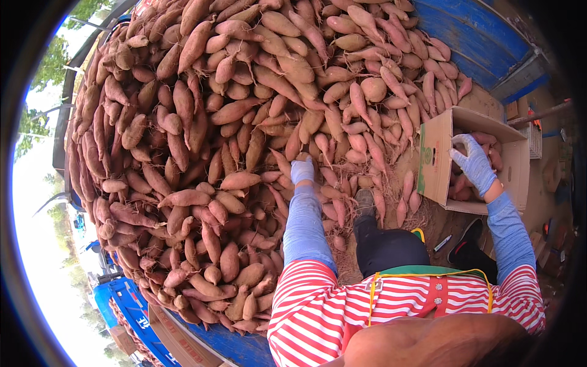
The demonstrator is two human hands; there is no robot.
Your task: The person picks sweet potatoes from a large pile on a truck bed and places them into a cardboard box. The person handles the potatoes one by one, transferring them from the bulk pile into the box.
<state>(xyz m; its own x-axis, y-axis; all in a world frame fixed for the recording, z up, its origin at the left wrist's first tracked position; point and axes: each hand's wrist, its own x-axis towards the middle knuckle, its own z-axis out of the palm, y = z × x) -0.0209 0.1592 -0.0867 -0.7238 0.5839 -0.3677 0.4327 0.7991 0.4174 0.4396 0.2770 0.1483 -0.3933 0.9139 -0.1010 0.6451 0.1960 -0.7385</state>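
A large heap of sweet potatoes (238,180) with thin roots fills the left and middle of the view. My left hand (302,170), in a pale glove, reaches into the heap with its fingertips at a sweet potato; whether it grips it cannot be told. At the right, my right hand (473,164), gloved too, is over an open cardboard box (434,160), its fingers apart and curved, with nothing seen in them. Several sweet potatoes (495,158) lie inside the box, partly hidden by that hand and forearm.
Blue metal truck-bed walls (472,41) stand at the upper right and lower left. My shoe (365,202) is among loose sweet potatoes. A marker pen (442,243) lies on the floor near my other shoe. Flat cardboard (183,341) and another blue truck (133,316) show lower left.
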